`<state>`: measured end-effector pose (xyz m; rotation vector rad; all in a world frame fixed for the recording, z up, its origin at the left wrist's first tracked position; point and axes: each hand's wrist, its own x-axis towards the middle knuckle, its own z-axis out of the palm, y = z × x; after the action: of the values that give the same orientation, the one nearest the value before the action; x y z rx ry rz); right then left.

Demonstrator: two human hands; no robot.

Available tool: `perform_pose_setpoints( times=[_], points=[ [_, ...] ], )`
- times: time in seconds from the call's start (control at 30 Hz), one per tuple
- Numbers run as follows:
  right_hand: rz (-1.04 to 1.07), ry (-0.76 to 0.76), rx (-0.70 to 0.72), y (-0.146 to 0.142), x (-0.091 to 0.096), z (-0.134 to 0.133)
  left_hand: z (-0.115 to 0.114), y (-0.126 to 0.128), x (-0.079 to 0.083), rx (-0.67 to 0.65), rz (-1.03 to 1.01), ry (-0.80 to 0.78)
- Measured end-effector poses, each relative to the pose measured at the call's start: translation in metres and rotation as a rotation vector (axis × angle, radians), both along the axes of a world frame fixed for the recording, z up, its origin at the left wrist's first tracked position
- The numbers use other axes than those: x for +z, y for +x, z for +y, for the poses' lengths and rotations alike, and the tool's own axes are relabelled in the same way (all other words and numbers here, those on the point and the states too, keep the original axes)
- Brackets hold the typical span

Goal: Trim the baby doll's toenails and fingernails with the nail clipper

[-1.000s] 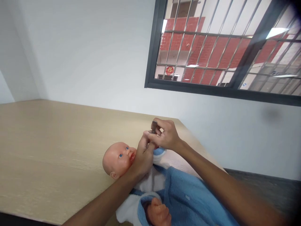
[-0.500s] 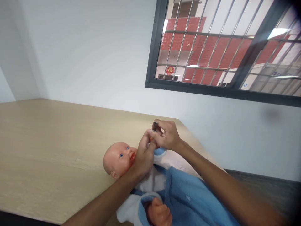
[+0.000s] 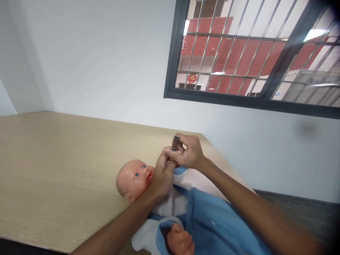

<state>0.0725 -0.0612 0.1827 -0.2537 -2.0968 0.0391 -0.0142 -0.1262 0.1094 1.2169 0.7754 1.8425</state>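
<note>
A baby doll [image 3: 134, 180] in a blue and white fleecy outfit [image 3: 212, 216] lies on its back on the table. My left hand [image 3: 165, 173] is closed around the doll's far hand, which is almost wholly covered by my fingers; only its blue and white cuff [image 3: 181, 173] shows below. Pinched in my right hand [image 3: 191, 151] is a small metal nail clipper [image 3: 176, 142], its lever standing up. The clipper's jaws meet my left fingertips, and what lies between them is hidden. Nearest to me, the doll's other hand [image 3: 180, 240] sticks out of its sleeve.
The light wooden table [image 3: 66, 166] runs along a white wall [image 3: 106, 63]. Its right edge slants down close to my right forearm, with dark floor [image 3: 297, 219] beyond. A barred window with a dark frame [image 3: 212, 96] is at the upper right.
The nail clipper's lever has tilted up a little and shows more of its length. Both hands and the doll have kept nearly the same place.
</note>
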Motion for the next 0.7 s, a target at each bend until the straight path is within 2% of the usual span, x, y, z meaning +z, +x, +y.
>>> perform_pose_setpoints(
  times=[0.27, 0.7],
  points=[
    [0.015, 0.008, -0.004, -0.0004, 0.0006, -0.0002, 0.0034, 0.0001, -0.0038, -0.063, -0.047, 0.027],
    [-0.022, 0.018, 0.002, -0.0006, 0.0006, 0.0003, 0.0001, 0.0003, 0.0002, -0.010, -0.037, -0.012]
  ],
)
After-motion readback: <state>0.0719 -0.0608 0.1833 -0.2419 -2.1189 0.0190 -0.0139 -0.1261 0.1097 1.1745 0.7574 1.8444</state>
